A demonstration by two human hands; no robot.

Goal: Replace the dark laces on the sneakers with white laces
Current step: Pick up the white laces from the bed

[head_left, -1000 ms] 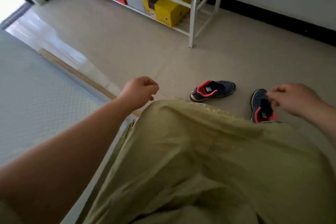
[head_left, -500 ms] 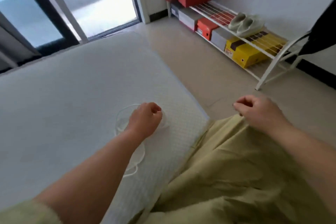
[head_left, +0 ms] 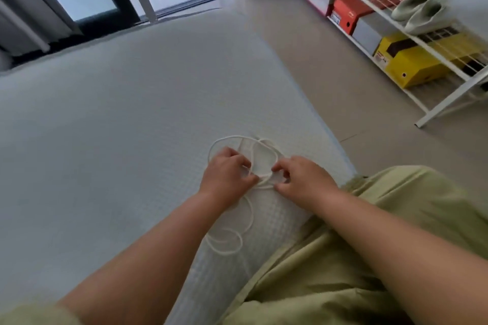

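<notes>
Bedside mattress (head_left: pixel 132 140): my left hand (head_left: pixel 227 174) and right hand (head_left: pixel 303 179) pinch tangled white laces (head_left: pixel 248 155); hasty pulling could knot them.

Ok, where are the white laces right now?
The white laces lie in loose loops on the pale mattress, near its right edge, with the left hand and right hand pinching them at the middle.

A single wide-angle view is taken from the person's head, tilted forward and down. The bed (head_left: pixel 111 119) is seen close below, the floor (head_left: pixel 330 66) and shoe rack (head_left: pixel 433 111) farther right.
</notes>
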